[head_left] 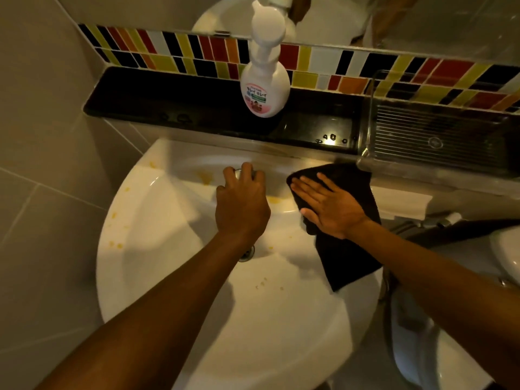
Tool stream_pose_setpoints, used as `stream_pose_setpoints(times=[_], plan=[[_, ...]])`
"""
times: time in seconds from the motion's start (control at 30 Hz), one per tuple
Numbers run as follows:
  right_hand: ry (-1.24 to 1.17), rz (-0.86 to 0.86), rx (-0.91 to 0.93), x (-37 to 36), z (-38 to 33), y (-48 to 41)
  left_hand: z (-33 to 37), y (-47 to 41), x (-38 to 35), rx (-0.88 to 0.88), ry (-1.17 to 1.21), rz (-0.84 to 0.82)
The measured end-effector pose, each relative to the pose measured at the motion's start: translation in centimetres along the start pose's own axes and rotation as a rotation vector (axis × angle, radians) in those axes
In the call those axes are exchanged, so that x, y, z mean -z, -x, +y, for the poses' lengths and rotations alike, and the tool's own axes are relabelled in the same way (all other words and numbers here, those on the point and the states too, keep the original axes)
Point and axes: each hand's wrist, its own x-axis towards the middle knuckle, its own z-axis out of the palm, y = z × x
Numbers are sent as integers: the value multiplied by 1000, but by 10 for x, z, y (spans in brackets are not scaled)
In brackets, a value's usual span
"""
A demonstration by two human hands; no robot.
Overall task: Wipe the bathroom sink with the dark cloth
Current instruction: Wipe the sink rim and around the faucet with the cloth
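Right hand [327, 205] flat, fingers spread, pressing dark soft cloth [346, 249] onto right rim of white ceramic sink [168, 220]; left hand [242, 204] curled over chrome tap [239, 173], probably gripping. Cloth limp, light: palm pressure suits; yellow stains [204, 175] remain

White pump soap bottle [264, 80] stands upright on black ledge [168, 99]. Multicolour tile strip [323, 63] runs just behind the ledge, mirror [450, 21] above it. Clear ribbed tray [439, 136] sits at the ledge's right end.
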Motion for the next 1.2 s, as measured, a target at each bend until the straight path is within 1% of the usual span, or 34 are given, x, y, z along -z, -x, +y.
stream_pose_setpoints(times=[0.07, 0.17, 0.2, 0.23, 0.3, 0.37, 0.4, 0.47, 0.5, 0.6, 0.63, 0.67, 0.7, 0.77, 0.8, 0.9, 0.97, 1.0, 1.07, 1.2], plan=[[-54, 38, -156, 1, -26, -10, 1, 0, -1, 2, -8, 3], [-273, 63, -360, 5, -70, -30, 1, 0, -1, 5, 16, 11], [-307, 47, -370, 8, -84, -36, 1, -1, -2, 11, 41, 16], [-291, 26, -328, 10, -96, -39, 1, -1, -2, 19, 61, 24], [-249, -1, -181, 11, -107, -37, 1, -1, -3, 38, 78, 43], [-305, 27, -106, 8, -87, -32, 1, -2, -3, 54, 89, 55], [-323, 39, -112, 5, -73, -28, 1, -2, -3, 58, 94, 54], [-302, 49, -220, 0, -46, -21, 2, -2, -3, 60, 88, 49], [-294, 48, -288, -1, -44, -20, 2, -1, -3, 60, 82, 47], [-354, 74, -483, 5, -84, -35, 1, -1, -3, 68, 86, 49], [-360, 66, -505, 7, -99, -42, 1, -2, -3, 69, 87, 43], [-352, 52, -487, 9, -109, -47, 2, -1, -3, 68, 85, 34], [-328, 35, -431, 10, -111, -48, 2, -1, -2, 62, 79, 27], [-312, 21, -328, 9, -91, -45, 3, -1, -1, 56, 67, 26], [-302, 20, -321, 8, -77, -40, 2, -1, -1, 57, 65, 27], [-185, 61, -447, -1, -45, -12, 2, 0, 0, 51, 61, 21], [-240, 98, -583, -3, -30, 8, 1, 1, 0, 43, 54, 17], [-285, 88, -630, -3, -24, 15, 0, 1, 0, 40, 49, 16], [-317, 46, -669, -3, -17, 28, -1, 0, 0, 38, 50, 12], [-334, 64, -755, -4, -23, 40, -2, -1, -1, 35, 56, 2]])
